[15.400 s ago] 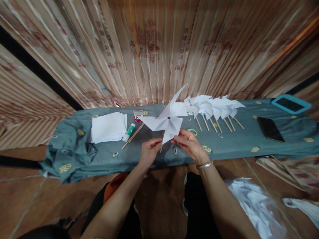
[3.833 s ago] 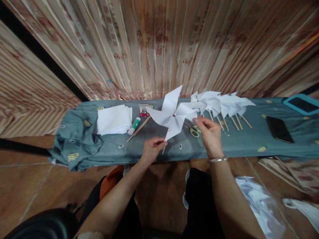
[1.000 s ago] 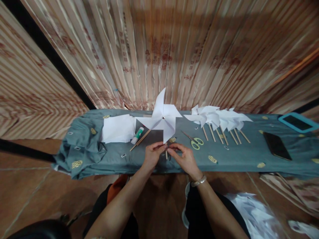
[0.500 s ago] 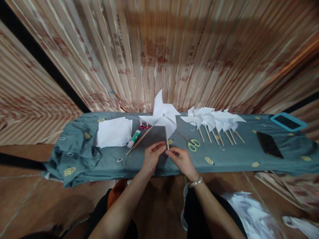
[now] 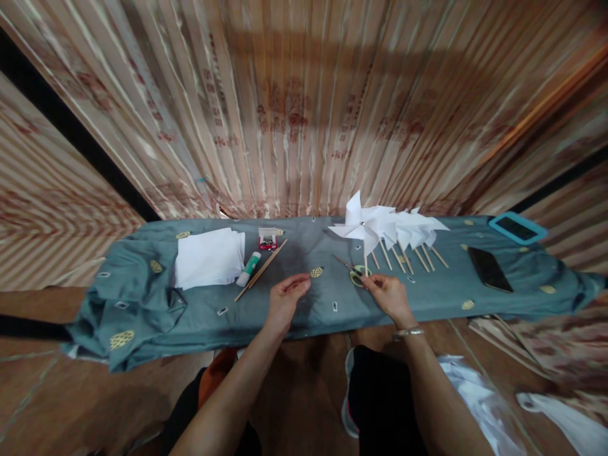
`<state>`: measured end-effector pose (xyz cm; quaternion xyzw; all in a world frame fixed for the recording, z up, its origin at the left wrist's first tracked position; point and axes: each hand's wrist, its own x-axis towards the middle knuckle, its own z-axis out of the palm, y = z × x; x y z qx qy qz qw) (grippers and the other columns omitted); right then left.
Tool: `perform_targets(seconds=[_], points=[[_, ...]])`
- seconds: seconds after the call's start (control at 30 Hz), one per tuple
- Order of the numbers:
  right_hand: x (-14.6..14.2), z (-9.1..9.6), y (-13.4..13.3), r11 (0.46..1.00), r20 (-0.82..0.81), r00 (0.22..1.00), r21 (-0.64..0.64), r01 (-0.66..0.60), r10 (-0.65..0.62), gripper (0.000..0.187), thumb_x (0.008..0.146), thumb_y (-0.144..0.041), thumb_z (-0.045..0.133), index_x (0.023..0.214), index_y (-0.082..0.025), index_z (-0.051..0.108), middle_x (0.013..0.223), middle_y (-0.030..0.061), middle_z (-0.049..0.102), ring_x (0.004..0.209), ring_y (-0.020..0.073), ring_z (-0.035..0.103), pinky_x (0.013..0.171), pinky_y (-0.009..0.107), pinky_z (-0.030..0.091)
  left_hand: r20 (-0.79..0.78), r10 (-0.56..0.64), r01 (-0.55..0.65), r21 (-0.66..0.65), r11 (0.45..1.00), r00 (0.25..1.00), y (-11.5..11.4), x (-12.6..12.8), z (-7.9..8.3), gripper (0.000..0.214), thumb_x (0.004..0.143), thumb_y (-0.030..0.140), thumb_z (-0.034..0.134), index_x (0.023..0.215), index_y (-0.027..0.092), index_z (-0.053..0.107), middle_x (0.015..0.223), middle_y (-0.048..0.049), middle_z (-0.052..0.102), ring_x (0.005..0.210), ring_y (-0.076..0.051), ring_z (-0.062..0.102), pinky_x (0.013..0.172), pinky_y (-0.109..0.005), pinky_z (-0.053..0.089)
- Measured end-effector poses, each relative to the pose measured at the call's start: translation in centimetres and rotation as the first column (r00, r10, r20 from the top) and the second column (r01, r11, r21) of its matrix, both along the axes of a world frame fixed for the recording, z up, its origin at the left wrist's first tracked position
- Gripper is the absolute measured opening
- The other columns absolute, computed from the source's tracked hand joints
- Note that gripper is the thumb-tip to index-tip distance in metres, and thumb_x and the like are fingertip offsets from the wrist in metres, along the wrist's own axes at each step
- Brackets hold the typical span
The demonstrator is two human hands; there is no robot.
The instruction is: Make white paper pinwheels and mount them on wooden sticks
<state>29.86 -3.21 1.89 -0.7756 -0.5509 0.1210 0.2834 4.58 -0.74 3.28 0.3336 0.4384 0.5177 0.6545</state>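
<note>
My right hand (image 5: 387, 294) is closed in a pinch on the lower end of a paper pinwheel's (image 5: 373, 237) wooden stick. Four-pointed and white with a small pin at its centre, the pinwheel stands up in front of a row of others. Beneath that hand and stick lie green-handled scissors (image 5: 357, 276), partly covered. My left hand (image 5: 285, 299) hovers over the cloth left of the scissors, its fingers loosely curled and a little apart, with nothing visible in them. Several finished white pinwheels (image 5: 418, 227) overlap at the right, sticks pointing towards me.
Left on the cloth-covered table (image 5: 304, 316) lie a stack of white paper (image 5: 209, 258), a glue stick (image 5: 248, 269), wooden sticks (image 5: 261, 271) and a small red box of pins (image 5: 267, 240). To the right are a black phone (image 5: 490, 269) and a blue-framed device (image 5: 517, 227). Paper scraps (image 5: 475, 392) lie below.
The pinwheel has moved right with my right hand, from the middle to beside the row. My left hand has let go of its stick and stays near the middle.
</note>
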Motion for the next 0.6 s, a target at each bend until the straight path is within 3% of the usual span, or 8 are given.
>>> perform_targets(seconds=[0.07, 0.27, 0.6], points=[[0.9, 0.2, 0.6, 0.995, 0.046, 0.999, -0.092, 0.025, -0.021, 0.041, 0.08, -0.053, 0.054, 0.065, -0.02, 0.072, 0.053, 0.0027, 0.063, 0.05, 0.0144, 0.053, 0.051, 0.025, 0.03, 0.004, -0.002, 0.002, 0.0, 1.0, 1.0, -0.1, -0.1, 0.2, 0.034, 0.05, 0.034, 0.085, 0.078, 0.016, 0.077, 0.077, -0.0048, 0.074, 0.071, -0.014, 0.063, 0.072, -0.026, 0.048], [3.7, 0.9, 3.4, 0.98, 0.06, 0.998, -0.199, 0.028, -0.016, 0.037, 0.079, -0.048, 0.056, 0.061, -0.018, 0.071, 0.053, 0.0032, 0.064, 0.051, 0.0143, 0.055, 0.051, 0.025, 0.032, 0.028, 0.005, -0.005, -0.015, 1.0, 1.0, -0.1, -0.2, 0.4, 0.035, 0.047, 0.034, 0.086, 0.076, 0.017, 0.076, 0.074, -0.0037, 0.073, 0.069, -0.013, 0.061, 0.069, -0.025, 0.046], [6.3, 0.2, 6.3, 0.959, 0.069, 0.998, -0.285, 0.007, 0.014, 0.035, 0.081, -0.043, 0.058, 0.066, -0.016, 0.073, 0.057, 0.0032, 0.067, 0.055, 0.0144, 0.059, 0.053, 0.024, 0.037, 0.01, 0.015, -0.015, -0.008, 1.0, 1.0, 0.0, -0.5, 0.4, 0.036, 0.046, 0.036, 0.086, 0.076, 0.017, 0.077, 0.075, -0.0042, 0.074, 0.07, -0.013, 0.061, 0.07, -0.024, 0.046]])
